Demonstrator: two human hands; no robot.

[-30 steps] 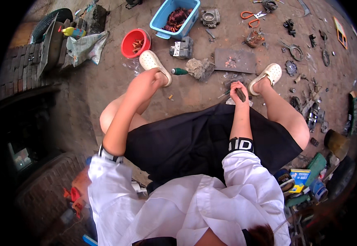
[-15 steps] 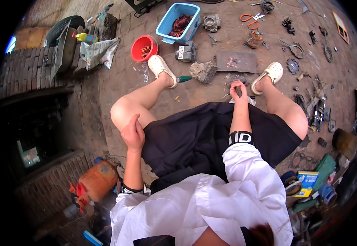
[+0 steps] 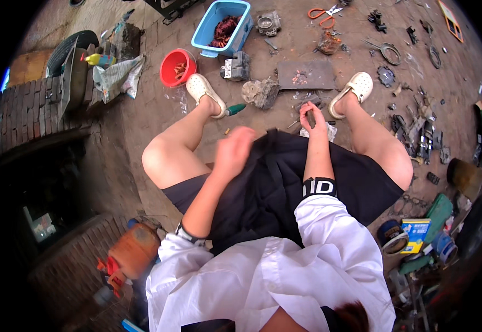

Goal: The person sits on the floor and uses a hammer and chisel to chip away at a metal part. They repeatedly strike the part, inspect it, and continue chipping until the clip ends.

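Observation:
My left hand [image 3: 234, 154] is over the dark shorts [image 3: 252, 188], smeared by motion, so its fingers do not read clearly. Between my feet, my right hand [image 3: 314, 120] has thumb and fingers curled together in a pinch. Whatever lies in that pinch is too small and dark to name. Just past it lies a flat dark metal plate [image 3: 307, 82] with small reddish bits on it. Left of the plate rests a rough grey block [image 3: 261, 93], and a green-handled tool [image 3: 235, 109] lies by my left shoe. A whitish scrap [image 3: 329, 131] shows beside my right wrist.
Ahead stand a red bucket [image 3: 166, 71] with copper-coloured pieces and a blue tub [image 3: 201, 40] of dark red wire. Orange-handled scissors [image 3: 324, 16] lie farther off. Loose metal parts [image 3: 423, 130] are strewn at right. An orange gas cylinder [image 3: 136, 252] stands at lower left.
My left hand has swung from beside my left thigh to the right and forward, over the shorts. My right hand keeps its curled pose between my feet. The whole view has shifted slightly.

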